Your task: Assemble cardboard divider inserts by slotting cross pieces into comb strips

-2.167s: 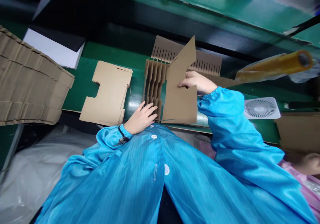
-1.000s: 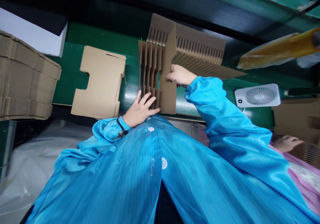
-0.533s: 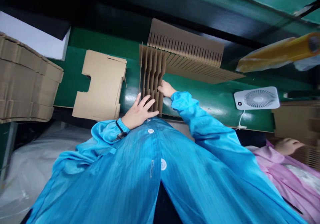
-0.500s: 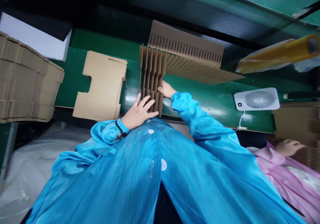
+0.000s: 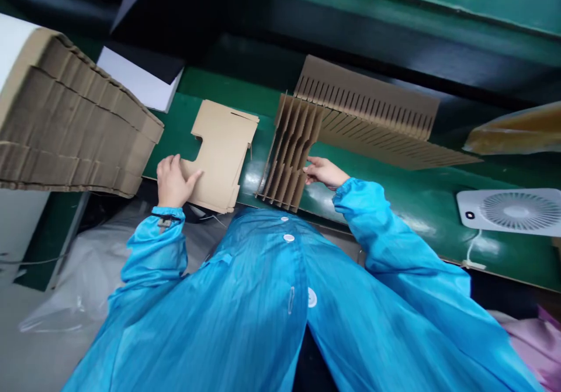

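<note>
My left hand [image 5: 173, 183] lies at the left edge of a small stack of flat notched cardboard sheets [image 5: 221, 155], thumb apart from the fingers and touching the top sheet. My right hand [image 5: 325, 173] is closed at the right side of a cardboard divider [image 5: 291, 152], its fingertips on the outermost panel. Several upright panels stand parallel in this divider, slotted into a long comb-like cardboard strip [image 5: 390, 146] that runs off to the right. A second slotted strip [image 5: 368, 97] stands up behind it.
A large bundle of folded cardboard [image 5: 83, 117] is at the left, with a white box [image 5: 140, 79] behind it. To the right are a white fan [image 5: 512, 211] with a cable and a plastic-wrapped yellow roll [image 5: 517, 128]. The green table [image 5: 377, 187] ends close to my body.
My left hand has left the divider and moved left to the flat cardboard sheets. My right hand stays at the divider's right side. The view has shifted left.
</note>
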`<action>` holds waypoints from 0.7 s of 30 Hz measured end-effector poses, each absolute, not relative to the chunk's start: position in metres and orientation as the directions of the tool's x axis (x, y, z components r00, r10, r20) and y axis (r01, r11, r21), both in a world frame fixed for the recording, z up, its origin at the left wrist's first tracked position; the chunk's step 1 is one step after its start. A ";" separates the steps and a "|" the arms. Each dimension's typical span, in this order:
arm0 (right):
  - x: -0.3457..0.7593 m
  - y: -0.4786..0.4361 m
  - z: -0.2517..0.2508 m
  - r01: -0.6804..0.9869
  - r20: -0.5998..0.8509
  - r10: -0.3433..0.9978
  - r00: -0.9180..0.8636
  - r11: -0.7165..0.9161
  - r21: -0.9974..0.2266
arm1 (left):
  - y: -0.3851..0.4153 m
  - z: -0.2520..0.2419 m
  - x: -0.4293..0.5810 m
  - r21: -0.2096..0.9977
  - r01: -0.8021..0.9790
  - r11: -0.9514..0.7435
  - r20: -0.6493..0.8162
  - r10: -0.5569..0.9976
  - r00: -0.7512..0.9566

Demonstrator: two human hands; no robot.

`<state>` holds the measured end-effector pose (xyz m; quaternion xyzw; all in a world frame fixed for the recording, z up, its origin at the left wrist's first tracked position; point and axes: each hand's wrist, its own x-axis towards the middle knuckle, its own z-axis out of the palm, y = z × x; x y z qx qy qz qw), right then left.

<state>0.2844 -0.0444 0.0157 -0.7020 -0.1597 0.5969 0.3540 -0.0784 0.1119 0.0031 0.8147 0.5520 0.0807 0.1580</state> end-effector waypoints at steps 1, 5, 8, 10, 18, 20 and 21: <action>0.281 -0.042 0.017 -0.186 -0.718 0.655 0.234 -0.695 -0.695 | 0.113 -0.001 -0.082 0.344 0.891 -0.298 -0.097 0.932 0.349; 0.277 -0.040 0.021 -0.086 -0.695 0.676 0.245 -0.699 -0.710 | 0.107 -0.003 -0.075 0.363 0.920 -0.145 -0.200 0.953 0.229; 0.289 -0.046 0.021 0.012 -0.669 0.684 0.290 -0.702 -0.712 | 0.105 0.005 -0.070 0.344 0.939 -0.024 -0.230 0.967 0.109; 0.300 -0.053 0.021 0.046 -0.645 0.701 0.305 -0.688 -0.725 | 0.106 0.010 -0.070 0.310 0.950 0.023 -0.244 0.968 0.056; 0.308 -0.066 0.045 0.078 -0.444 0.809 0.386 -0.508 -0.858 | 0.110 0.025 -0.076 0.238 0.968 0.075 -0.143 0.989 -0.041; 0.293 -0.061 0.057 0.052 -0.388 0.835 0.391 -0.441 -0.896 | 0.107 0.043 -0.079 0.252 0.967 0.043 -0.082 0.996 -0.023; 0.282 -0.057 0.063 0.027 -0.373 0.849 0.374 -0.412 -0.911 | 0.103 0.056 -0.080 0.270 0.962 0.025 -0.060 0.998 -0.009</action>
